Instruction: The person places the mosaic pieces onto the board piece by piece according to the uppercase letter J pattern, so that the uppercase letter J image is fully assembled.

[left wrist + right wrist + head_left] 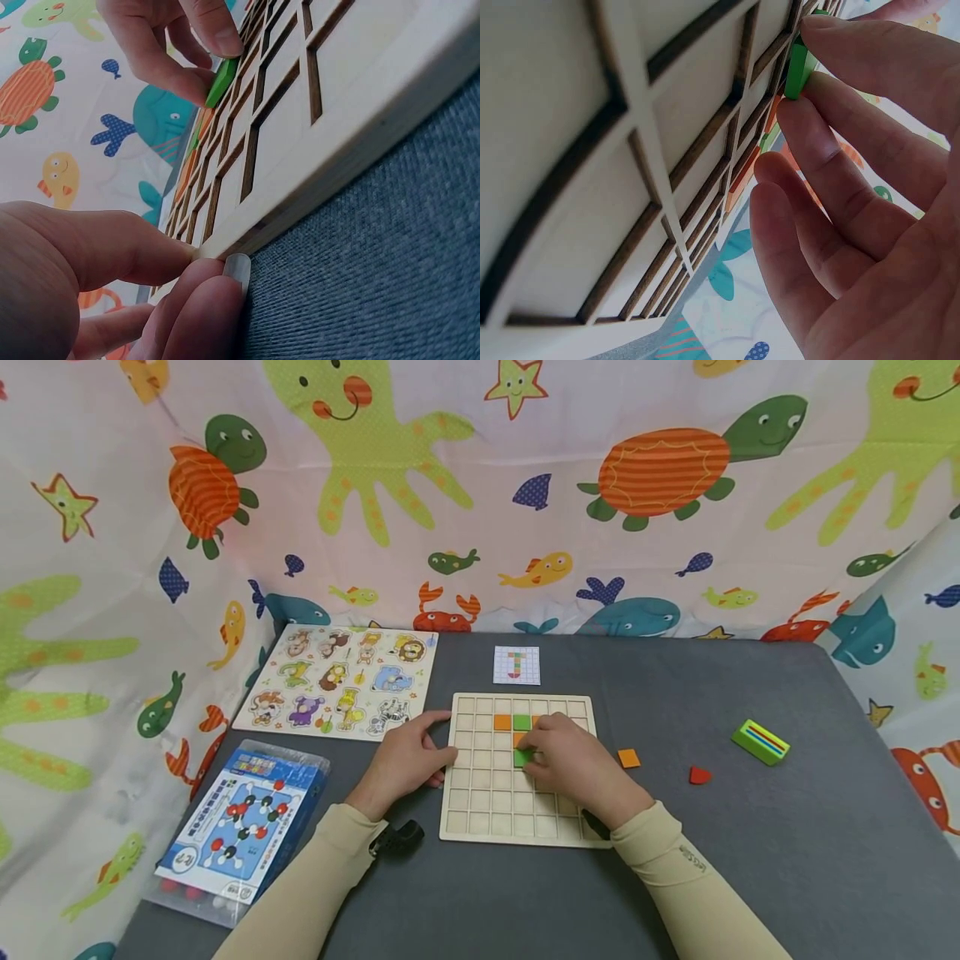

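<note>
A wooden grid board (pixel 465 823) lies on the dark table. My left hand (pixel 405 762) holds its left edge, pinched between thumb and fingers in the left wrist view. Between the thumb and fingers of my right hand (pixel 570 768) is a green square tile (pixel 799 69), tilted at a cell near the board's middle. In the upper rows sit an orange tile (pixel 502 722), a green tile (pixel 521 722) and another orange tile (pixel 518 741) below that. A further orange tile is partly hidden behind the right hand.
A small pattern card (pixel 517 666) lies behind the board. At the left are an animal puzzle board (pixel 356 681) and a boxed molecule model kit (pixel 243 827). To the right lie an orange tile (pixel 628 758), a red rounded piece (pixel 700 775) and a striped green block (pixel 761 742).
</note>
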### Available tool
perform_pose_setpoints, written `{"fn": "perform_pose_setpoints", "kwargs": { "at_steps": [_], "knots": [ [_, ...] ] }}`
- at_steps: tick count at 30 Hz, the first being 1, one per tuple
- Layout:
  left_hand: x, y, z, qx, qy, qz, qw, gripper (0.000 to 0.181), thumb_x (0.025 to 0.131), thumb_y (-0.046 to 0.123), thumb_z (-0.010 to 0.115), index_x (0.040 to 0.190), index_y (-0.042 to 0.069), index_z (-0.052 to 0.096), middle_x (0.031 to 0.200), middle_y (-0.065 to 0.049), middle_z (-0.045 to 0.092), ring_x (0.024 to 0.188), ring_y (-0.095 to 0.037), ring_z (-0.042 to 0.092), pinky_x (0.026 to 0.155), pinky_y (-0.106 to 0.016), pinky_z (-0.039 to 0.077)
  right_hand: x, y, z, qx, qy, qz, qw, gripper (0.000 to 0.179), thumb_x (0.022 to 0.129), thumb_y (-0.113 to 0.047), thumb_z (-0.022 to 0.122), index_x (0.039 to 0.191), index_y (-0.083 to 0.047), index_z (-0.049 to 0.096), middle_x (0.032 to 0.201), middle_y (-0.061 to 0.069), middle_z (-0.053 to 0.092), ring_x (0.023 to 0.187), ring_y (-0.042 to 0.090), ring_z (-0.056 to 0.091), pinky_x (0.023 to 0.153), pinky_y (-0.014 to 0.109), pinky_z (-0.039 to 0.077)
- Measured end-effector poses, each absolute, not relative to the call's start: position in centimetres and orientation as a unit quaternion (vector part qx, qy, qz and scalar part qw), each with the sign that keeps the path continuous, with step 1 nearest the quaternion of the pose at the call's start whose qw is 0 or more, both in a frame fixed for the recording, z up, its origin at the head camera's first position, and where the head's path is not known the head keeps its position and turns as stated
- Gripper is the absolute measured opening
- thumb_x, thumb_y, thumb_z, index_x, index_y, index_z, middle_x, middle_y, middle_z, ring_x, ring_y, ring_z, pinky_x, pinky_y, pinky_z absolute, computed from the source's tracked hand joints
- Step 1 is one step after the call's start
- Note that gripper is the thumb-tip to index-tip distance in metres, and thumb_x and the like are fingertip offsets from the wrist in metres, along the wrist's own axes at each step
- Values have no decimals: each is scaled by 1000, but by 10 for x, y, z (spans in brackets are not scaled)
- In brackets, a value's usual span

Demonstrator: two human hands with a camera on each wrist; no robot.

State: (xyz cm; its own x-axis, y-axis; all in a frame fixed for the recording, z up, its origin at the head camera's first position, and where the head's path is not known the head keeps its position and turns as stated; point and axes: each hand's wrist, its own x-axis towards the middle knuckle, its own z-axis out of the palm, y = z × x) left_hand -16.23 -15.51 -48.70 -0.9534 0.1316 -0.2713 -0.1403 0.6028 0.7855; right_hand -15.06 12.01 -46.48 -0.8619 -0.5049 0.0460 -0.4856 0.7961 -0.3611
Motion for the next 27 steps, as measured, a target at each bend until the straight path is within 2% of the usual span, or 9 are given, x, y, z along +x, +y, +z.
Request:
{"fn": "perform_pose_setpoints", "kwargs": {
  "at_steps": [13, 27],
  "knots": [
    [-163, -156, -487, 2, 884, 442, 152, 65, 95, 28, 81, 156, 25, 57, 76, -5, 72, 60, -18, 73, 59, -33, 59, -149, 119, -462, -264, 947, -183, 21, 17, 91, -8, 83, 107, -11, 84, 96, 1, 69, 93, 18, 57, 83, 34, 56],
    [-164, -156, -487, -2, 885, 439, 156, 65, 95, 28, 81, 156, 26, 57, 77, -5, 72, 60, -18, 74, 59, -33, 59, -149, 119, -462, -258, 948, -182, 26, 18, 91, -10, 84, 109, -12, 84, 99, 1, 69, 97, 20, 59, 86, 37, 58]
  ]
}}
